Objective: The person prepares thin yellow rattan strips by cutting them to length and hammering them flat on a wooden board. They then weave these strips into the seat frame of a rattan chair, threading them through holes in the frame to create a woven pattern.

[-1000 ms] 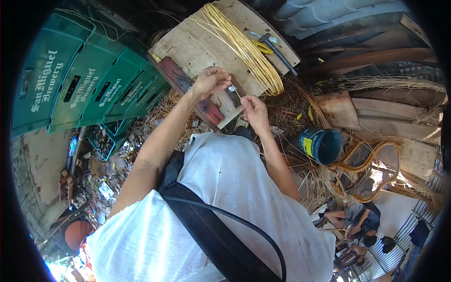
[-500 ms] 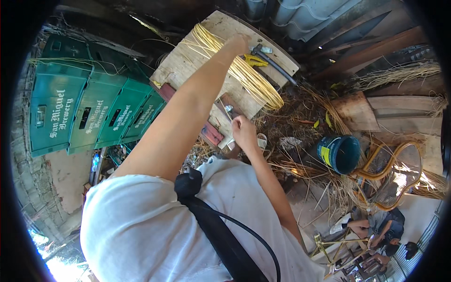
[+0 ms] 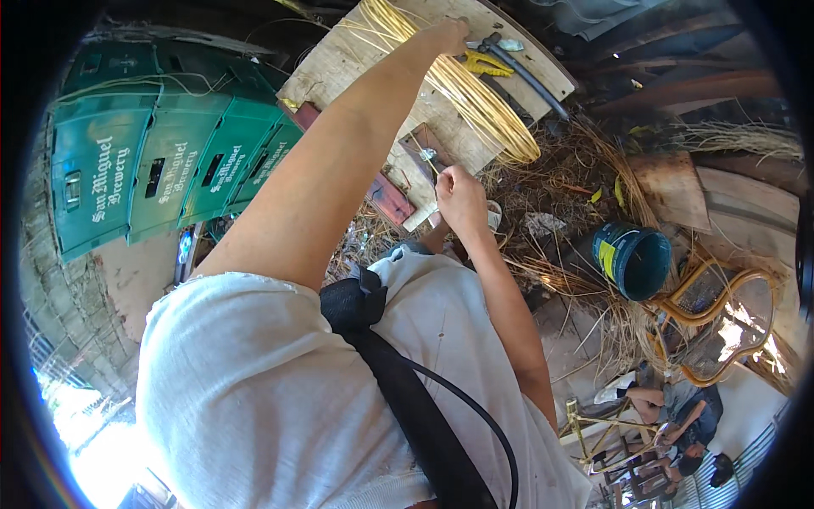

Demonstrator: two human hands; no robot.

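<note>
Beside stacked green crates (image 3: 170, 170), the left hand (image 3: 448, 36) reached closed-fingered onto the yellow rattan strands (image 3: 475, 97) on the wooden worktop (image 3: 356, 68); drawing one cleanly seemed wise. The right hand (image 3: 460, 197) gripped a small metal tool (image 3: 431, 157).

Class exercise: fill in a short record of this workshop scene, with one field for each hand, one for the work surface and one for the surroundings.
left hand: stretched out onto the bundle of yellow strands
right hand: closed on a thin strand beside a small dark block
surface: wooden board with yellow-handled pliers
surroundings: green crates, blue bucket, dry straw litter
</note>
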